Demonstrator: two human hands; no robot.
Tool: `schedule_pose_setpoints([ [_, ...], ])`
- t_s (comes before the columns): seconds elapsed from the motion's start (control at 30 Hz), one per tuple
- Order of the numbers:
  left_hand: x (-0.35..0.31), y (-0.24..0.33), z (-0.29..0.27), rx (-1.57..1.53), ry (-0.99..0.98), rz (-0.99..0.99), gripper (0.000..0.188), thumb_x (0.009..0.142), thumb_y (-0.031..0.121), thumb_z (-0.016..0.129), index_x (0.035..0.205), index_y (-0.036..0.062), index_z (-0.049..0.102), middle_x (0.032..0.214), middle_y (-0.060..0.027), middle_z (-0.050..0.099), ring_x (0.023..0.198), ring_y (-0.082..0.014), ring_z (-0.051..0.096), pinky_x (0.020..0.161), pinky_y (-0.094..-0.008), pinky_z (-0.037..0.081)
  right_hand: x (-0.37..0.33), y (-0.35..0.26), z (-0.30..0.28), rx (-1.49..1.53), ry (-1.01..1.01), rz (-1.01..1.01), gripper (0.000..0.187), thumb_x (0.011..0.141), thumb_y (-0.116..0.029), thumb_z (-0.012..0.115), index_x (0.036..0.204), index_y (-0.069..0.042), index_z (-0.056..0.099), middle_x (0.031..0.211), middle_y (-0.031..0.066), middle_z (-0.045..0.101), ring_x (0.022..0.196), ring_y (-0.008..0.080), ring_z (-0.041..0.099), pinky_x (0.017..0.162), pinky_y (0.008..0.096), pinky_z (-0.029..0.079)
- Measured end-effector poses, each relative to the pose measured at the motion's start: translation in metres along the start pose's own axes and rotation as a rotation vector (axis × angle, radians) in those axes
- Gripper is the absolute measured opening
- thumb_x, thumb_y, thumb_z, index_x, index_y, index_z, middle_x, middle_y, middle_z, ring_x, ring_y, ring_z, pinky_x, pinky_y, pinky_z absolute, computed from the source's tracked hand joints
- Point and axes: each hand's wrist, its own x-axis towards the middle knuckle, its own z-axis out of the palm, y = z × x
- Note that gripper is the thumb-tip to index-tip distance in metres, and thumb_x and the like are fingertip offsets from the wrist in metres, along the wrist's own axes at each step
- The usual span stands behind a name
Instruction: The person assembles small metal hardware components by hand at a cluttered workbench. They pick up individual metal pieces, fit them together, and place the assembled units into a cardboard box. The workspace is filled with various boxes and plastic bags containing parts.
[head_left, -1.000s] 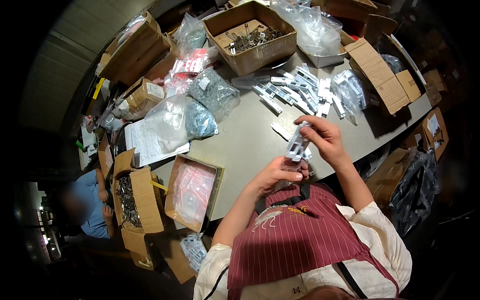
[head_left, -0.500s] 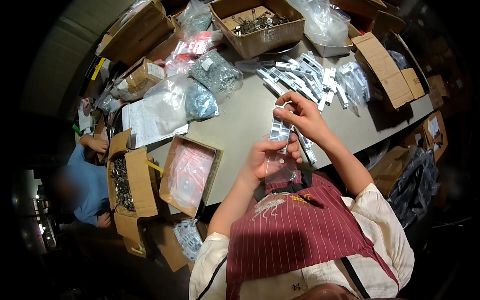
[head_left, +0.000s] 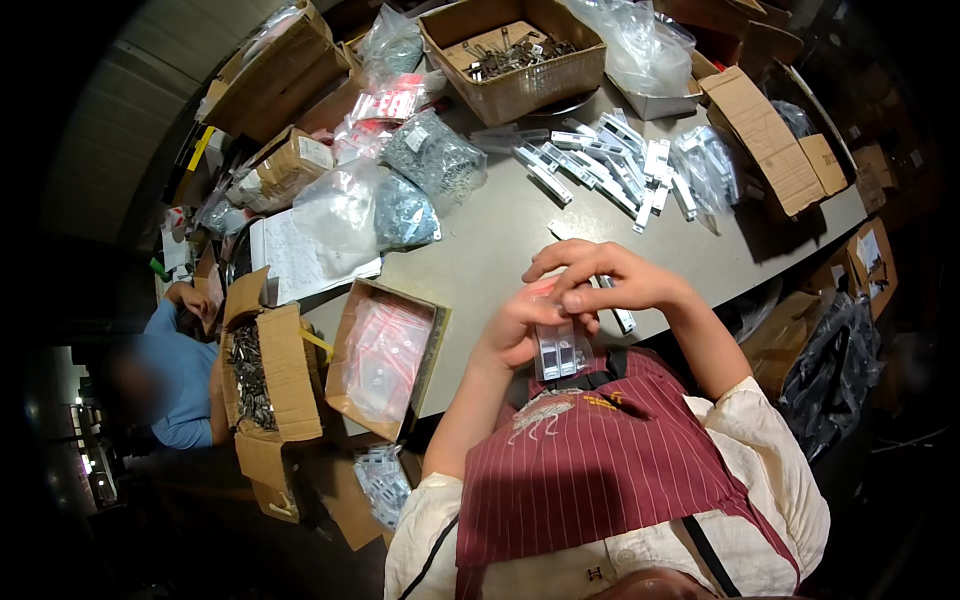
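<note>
Both my hands meet just above the near edge of the grey table [head_left: 500, 250]. My left hand [head_left: 520, 330] grips a small clear plastic bag [head_left: 560, 352] with metal parts inside, and the bag hangs down from it. My right hand [head_left: 600, 278] pinches the top of the same bag with its fingertips. A single packed strip [head_left: 622, 318] lies on the table just right of my hands. Farther back lies a spread of several more packed strips [head_left: 625, 170].
A cardboard box of metal parts [head_left: 515, 55] stands at the back. Bags of hardware [head_left: 430, 160] and papers [head_left: 300, 260] lie at the left. An open box of red-printed bags [head_left: 385, 355] and a box of metal pieces [head_left: 255, 375] sit near left. A person in blue [head_left: 175, 370] sits far left.
My hands have drawn the small bag back toward my chest, from above the table to its near edge. The view has tilted slightly, shifting the table's contents upward.
</note>
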Motion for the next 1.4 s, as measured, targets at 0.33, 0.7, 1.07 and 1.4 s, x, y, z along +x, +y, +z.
schedule_pose_setpoints([
  [0.33, -0.014, 0.008, 0.017, 0.729, 0.271, -0.066, 0.041, 0.094, 0.014, 0.068, 0.131, -0.0024, 0.060, 0.115, -0.0059, 0.068, 0.104, -0.0153, 0.066, 0.094, -0.0305, 0.051, -0.013, -0.010, 0.020, -0.280, 0.313, 0.035, 0.012, 0.090, -0.010, 0.073, 0.092, 0.003, 0.074, 0.107, 0.0154, 0.074, 0.091, 0.0263, 0.072, 0.080, 0.0343, 0.056],
  [0.7, -0.017, -0.014, 0.032, 0.980, 0.692, 0.695, 0.013, 0.100, 0.003, 0.065, 0.109, -0.0048, 0.069, 0.103, -0.0092, 0.073, 0.099, -0.0130, 0.069, 0.087, -0.0270, 0.055, -0.007, -0.026, 0.026, -0.474, 0.618, -0.068, 0.007, 0.086, -0.002, 0.074, 0.091, 0.002, 0.070, 0.092, 0.0123, 0.072, 0.083, 0.0249, 0.071, 0.074, 0.0338, 0.056],
  [1.07, -0.022, -0.018, 0.020, 1.250, 0.700, 0.882, 0.008, 0.095, 0.002, 0.064, 0.101, -0.0027, 0.064, 0.092, -0.0127, 0.072, 0.084, -0.0213, 0.071, 0.078, -0.0344, 0.057, -0.002, -0.026, 0.041, -0.456, 0.554, -0.106, 0.017, 0.088, -0.003, 0.073, 0.103, 0.003, 0.066, 0.100, 0.0135, 0.069, 0.096, 0.0272, 0.067, 0.084, 0.0366, 0.054],
  [1.4, -0.087, -0.013, 0.038, 1.771, 0.826, 1.019, 0.009, 0.087, -0.002, 0.067, 0.095, 0.0005, 0.064, 0.087, -0.0136, 0.068, 0.078, -0.0329, 0.069, 0.070, -0.0395, 0.053, 0.035, -0.015, 0.080, -0.596, 0.208, -0.260, 0.016, 0.086, -0.005, 0.070, 0.099, -0.002, 0.060, 0.092, 0.0125, 0.060, 0.092, 0.0329, 0.059, 0.091, 0.0428, 0.046],
])
